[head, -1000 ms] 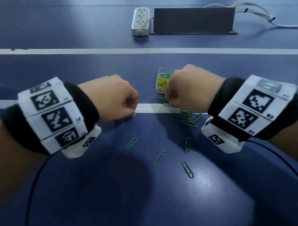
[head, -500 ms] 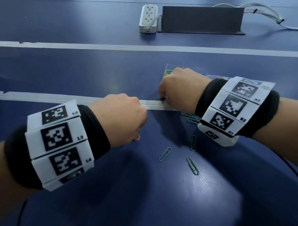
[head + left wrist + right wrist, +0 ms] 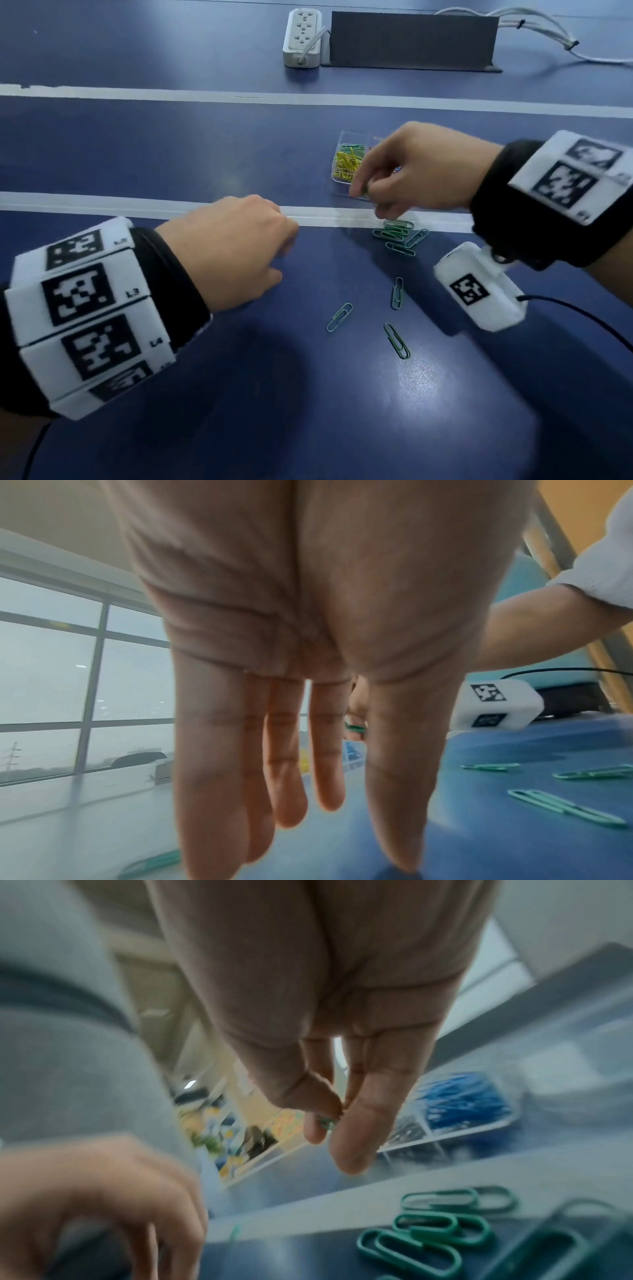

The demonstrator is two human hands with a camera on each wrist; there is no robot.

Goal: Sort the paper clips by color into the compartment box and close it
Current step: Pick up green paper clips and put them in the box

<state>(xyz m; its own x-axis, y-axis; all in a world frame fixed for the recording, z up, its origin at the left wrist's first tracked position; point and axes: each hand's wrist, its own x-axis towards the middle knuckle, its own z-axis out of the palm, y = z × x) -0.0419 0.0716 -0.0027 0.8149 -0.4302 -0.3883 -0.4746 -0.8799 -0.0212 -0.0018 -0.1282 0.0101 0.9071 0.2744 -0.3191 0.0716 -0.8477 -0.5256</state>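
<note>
My right hand (image 3: 363, 192) hovers at the near edge of the clear compartment box (image 3: 337, 178) and pinches one green paper clip (image 3: 325, 1121) between thumb and forefinger. The box holds yellow clips (image 3: 347, 162), a few green ones (image 3: 353, 148) behind them and blue ones (image 3: 462, 1102). My left hand (image 3: 284, 253) reaches down to the table with straight fingers (image 3: 291, 764) and holds nothing; a green clip (image 3: 150, 864) lies just under it. Loose green clips lie in a cluster (image 3: 397, 234), with three singles (image 3: 397, 293) (image 3: 339, 317) (image 3: 396, 341) nearer me.
The table is dark blue with white stripes (image 3: 102, 204). A white power strip (image 3: 303, 37) and a dark upright panel (image 3: 412, 39) with cables (image 3: 548, 37) stand at the far edge. My right wrist camera (image 3: 479, 286) hangs over the table beside the loose clips.
My right hand has risen from the clip cluster toward the box with a green clip pinched. My left hand has come down over the lone clip on the left.
</note>
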